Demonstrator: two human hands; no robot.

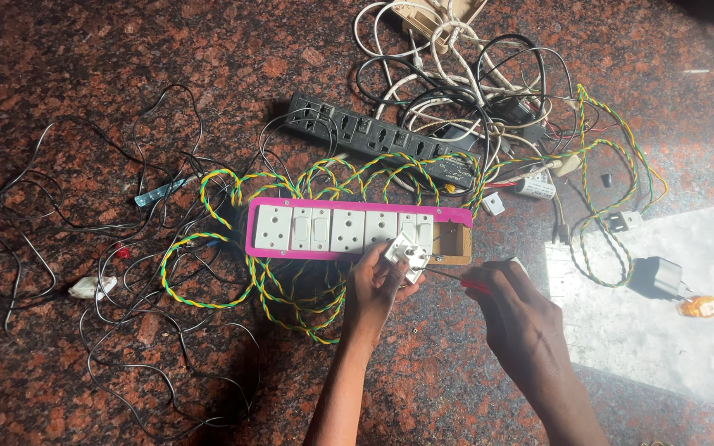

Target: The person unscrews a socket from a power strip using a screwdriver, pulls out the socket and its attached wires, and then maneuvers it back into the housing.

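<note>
White plastic socket module (401,250) sits pinched in your left hand (373,289), fingers closed round it, tilted just at the near right corner of the pink-framed wooden switchboard box (357,229). Your right hand (518,318) is wrapped tight on 1 red-handled screwdriver (464,282), its thin shaft pointing left into the module's side.

Progress, as I read it: the board looks mostly fitted. I count 3 white sockets and about 3 rocker switches seated in the frame, left of your grip. 1 bay at the right end stays open, bare wood showing just beyond the module. So that last piece is out of the frame and not seated.

Behind the board, 1 black power strip (382,136) lies among white cables. Green-and-yellow twisted wire (208,301) loops left of your left wrist. 1 black adapter (656,277) rests well off to the right of your right hand.
</note>
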